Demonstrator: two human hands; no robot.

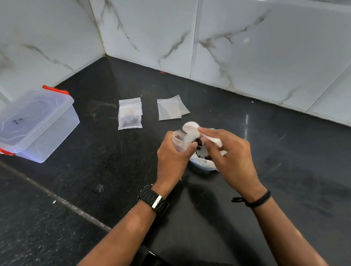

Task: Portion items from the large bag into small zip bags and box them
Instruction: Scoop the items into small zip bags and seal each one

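**Spoon poised over the small bag's mouth**

The left hand [172, 154] grips a small zip bag [179, 140] with fingers and thumb curled round it, holding it upright so its open mouth faces up and to the right. The right hand [228, 151] pinches the handle of a white spoon [193, 129], whose long axis runs from the hand up and leftward, so the bowl sits right at the bag's mouth. The coming tip turns on that line: the bowl lies just left of the right hand's grip and above the left hand's, touching or nearly touching the bag's rim, though the view is too blurred to say which.

Beneath both hands lies the large bag [204, 162], white and crumpled on the black counter [299, 175], with small dark pieces showing in its opening. The small bag is clear, and what it holds cannot be made out.

Farther back, a filled bag [130, 119] with dark contents rests on others, near a pair of empty bags [169, 109]. The lidded clear box [33, 123] with red clasps stands well apart to the left.
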